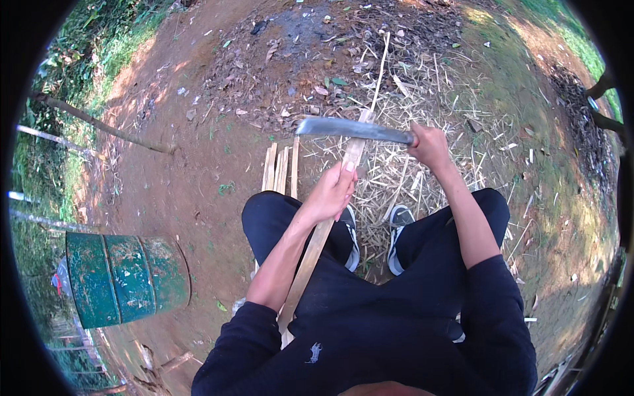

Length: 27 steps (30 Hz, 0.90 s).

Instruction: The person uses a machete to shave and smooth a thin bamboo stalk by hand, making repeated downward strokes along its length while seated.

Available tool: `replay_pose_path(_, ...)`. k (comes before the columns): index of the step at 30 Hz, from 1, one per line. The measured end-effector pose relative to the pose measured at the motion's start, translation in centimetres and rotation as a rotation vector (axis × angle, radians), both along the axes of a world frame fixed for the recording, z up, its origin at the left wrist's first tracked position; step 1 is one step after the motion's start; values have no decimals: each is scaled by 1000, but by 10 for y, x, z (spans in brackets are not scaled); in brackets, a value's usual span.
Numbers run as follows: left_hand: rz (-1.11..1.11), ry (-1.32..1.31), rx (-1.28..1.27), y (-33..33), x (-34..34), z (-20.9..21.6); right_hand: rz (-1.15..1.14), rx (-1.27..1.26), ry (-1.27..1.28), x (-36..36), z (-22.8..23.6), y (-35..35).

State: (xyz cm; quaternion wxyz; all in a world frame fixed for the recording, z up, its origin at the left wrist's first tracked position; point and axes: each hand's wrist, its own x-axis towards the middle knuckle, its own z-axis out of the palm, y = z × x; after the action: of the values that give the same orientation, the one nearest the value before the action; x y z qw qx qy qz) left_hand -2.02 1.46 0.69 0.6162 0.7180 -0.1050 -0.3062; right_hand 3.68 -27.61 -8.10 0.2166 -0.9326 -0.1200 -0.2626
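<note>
My left hand (pixel 331 192) is closed around a long pale wooden strip (pixel 310 259), which slants from beside my left forearm up past my knees. In my right hand (pixel 430 146) is the handle of a machete (pixel 337 128). Its broad grey blade points left and lies across the far part of the strip; whether the edge has bitten into the wood I cannot tell. A thin sliver (pixel 381 71) sticks out beyond the blade, in line with the strip's far end. Several cut strips (pixel 276 169) lie together just beyond my left knee.
Pale shavings (pixel 396 171) cover the ground between and beyond my shoes (pixel 398 239). A worn green metal drum (pixel 129 279) is at the left. Thin poles (pixel 105 124) stand near the plants at the far left. Dry leaves (pixel 264 92) litter the dirt ahead.
</note>
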Motion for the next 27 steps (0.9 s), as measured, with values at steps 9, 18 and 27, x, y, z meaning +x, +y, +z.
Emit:
replay_pose_path(9, 40, 63, -126, 13, 13, -5, -652, 1184, 529, 25, -30, -39)
replay_pose_path(18, -26, 135, -235, -2, 10, 2, -139, 461, 166, -22, 52, 18)
replay_pose_path(27, 31, 249, -257, 4, 14, -4, 8, 465, 185, -29, 54, 31)
